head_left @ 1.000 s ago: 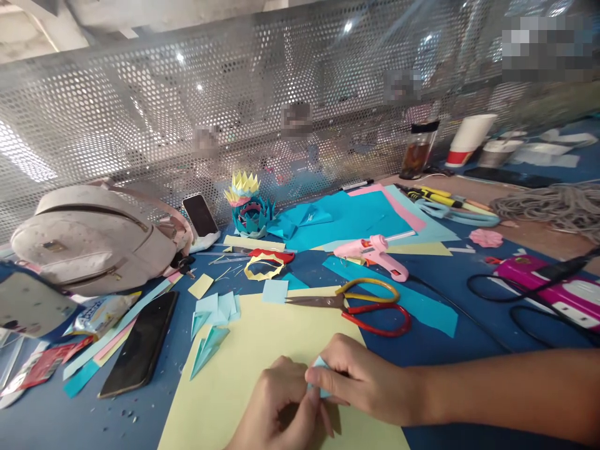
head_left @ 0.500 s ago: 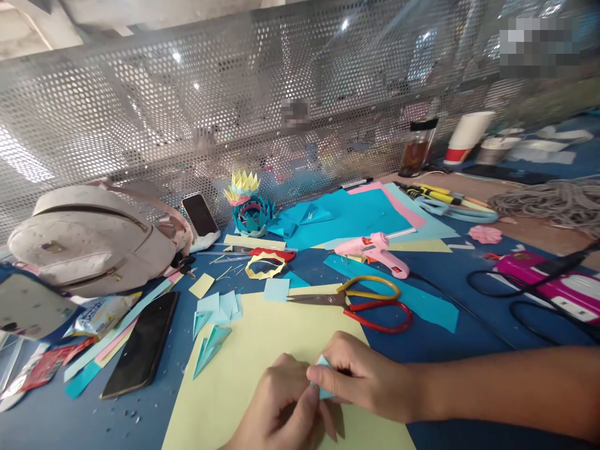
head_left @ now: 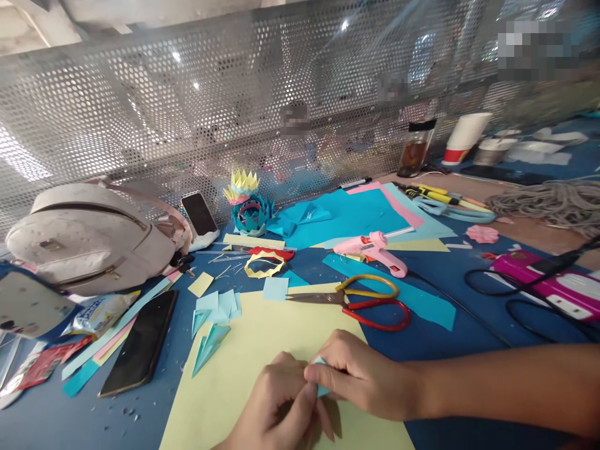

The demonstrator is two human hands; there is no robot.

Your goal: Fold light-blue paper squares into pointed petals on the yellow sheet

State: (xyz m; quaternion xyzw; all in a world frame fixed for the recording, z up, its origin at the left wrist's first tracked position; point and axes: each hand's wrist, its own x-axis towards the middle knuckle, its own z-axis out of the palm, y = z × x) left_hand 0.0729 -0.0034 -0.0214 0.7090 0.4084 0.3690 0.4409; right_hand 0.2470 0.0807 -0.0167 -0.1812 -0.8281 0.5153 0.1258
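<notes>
A small piece of light blue paper (head_left: 321, 391) is pinched between my hands, mostly covered by the fingers. My left hand (head_left: 285, 400) is closed, with thumb and fingertips at the paper's lower left edge. Pressing its thumb on the top is my right hand (head_left: 359, 378), also closed. Both hands are over a large pale yellow sheet (head_left: 262, 337). Folded light blue triangles (head_left: 209, 350) and small blue squares (head_left: 218, 305) lie at its left edge. Scissors (head_left: 351, 300) with yellow and red handles rest at the sheet's upper right.
Behind stand a glue gun (head_left: 372, 250), a yellow paper ring (head_left: 264, 265) and a folded-paper piece (head_left: 248, 206) before a perforated metal panel (head_left: 234, 106). To the left are a phone (head_left: 140, 344) and a backpack (head_left: 94, 237); a magenta power strip (head_left: 539, 281) lies right.
Both hands stay pressed together on the paper, with only a slight shift of the right thumb and fingers. Less of the blue paper shows above the thumb. The view has drifted slightly.
</notes>
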